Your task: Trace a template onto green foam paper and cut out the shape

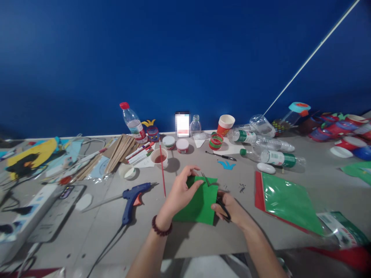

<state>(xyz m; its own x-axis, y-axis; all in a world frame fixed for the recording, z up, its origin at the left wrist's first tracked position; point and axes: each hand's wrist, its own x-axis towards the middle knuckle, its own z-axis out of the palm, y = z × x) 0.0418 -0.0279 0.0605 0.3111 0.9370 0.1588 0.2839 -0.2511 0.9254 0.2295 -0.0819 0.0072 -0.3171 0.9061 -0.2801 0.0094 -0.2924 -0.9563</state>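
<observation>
A green sheet [198, 204] is in front of me above the grey table, its upper edge partly cut. My left hand [185, 185] grips the sheet near its top left, thumb on the upper face and fingers behind. In my right hand [230, 208] is a pair of scissors [224, 210] with black handles, fingers closed round the loops. The scissor blades are spread apart at the sheet's top right edge. Beyond the sheet lies a blue crown-shaped cutout [226, 165], and small dark scraps [242, 188] lie to the right.
A blue glue gun [131, 200] with its cord lies left, near a power strip [31, 220]. A paintbrush [162, 170] rests across a cup [156, 160]. Plastic bottles [278, 158] and a packet of green and red sheets [286, 200] are at right. A blue wall [185, 58] stands behind.
</observation>
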